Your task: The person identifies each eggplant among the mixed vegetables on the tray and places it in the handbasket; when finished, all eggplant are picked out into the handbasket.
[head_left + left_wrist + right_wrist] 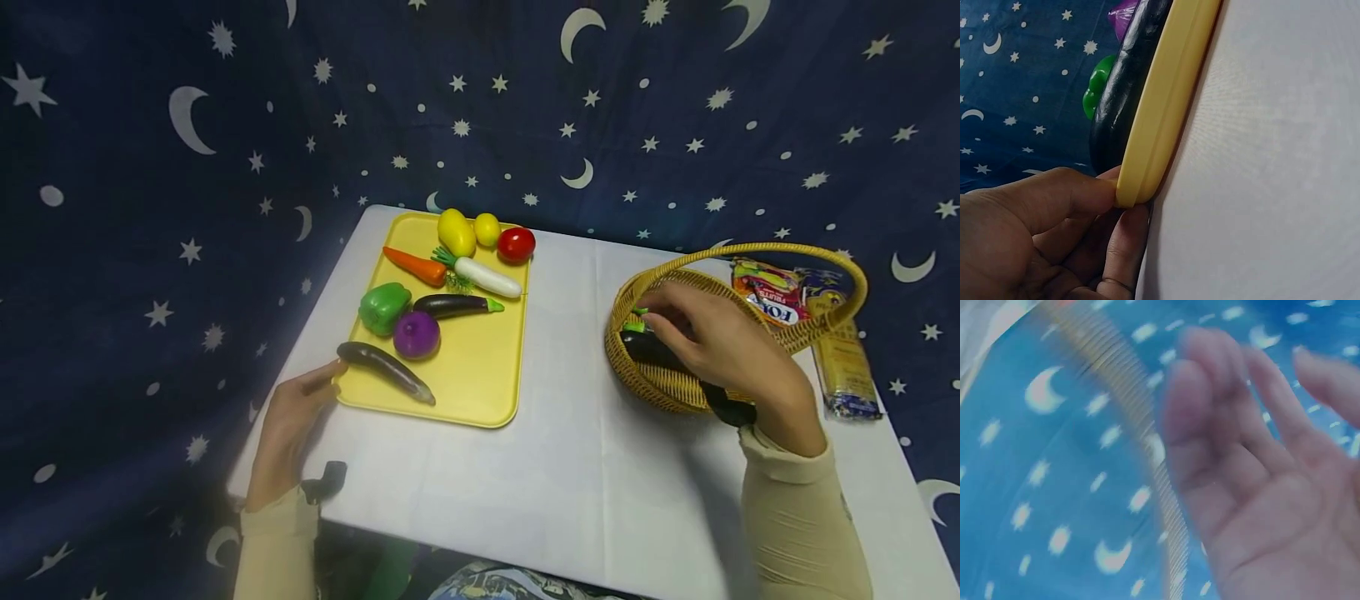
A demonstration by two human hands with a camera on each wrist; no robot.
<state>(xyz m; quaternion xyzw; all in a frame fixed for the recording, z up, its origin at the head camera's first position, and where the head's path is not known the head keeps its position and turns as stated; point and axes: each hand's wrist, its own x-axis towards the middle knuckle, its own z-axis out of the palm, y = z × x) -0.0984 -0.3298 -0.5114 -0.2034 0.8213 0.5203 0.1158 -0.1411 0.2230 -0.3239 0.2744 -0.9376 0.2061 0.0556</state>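
My left hand (291,421) pinches the near left corner of a yellow tray (476,367). In the left wrist view, thumb and fingers grip the tray's rim (1157,119). A long eggplant (386,369) lies beside that corner. My right hand (712,337) is over a wicker basket (628,375), its fingers loosely bent with nothing between them in the right wrist view. Just under it in the basket lies a dark eggplant (649,350) with a green stem, partly hidden by the hand.
The tray also bears a green pepper (385,308), a purple onion (417,335), another eggplant (450,306), a carrot (412,265), a white radish (487,277), a tomato (517,245) and two yellow fruits. The basket's handle (780,247) arches up. Snack packets (847,367) lie behind it.
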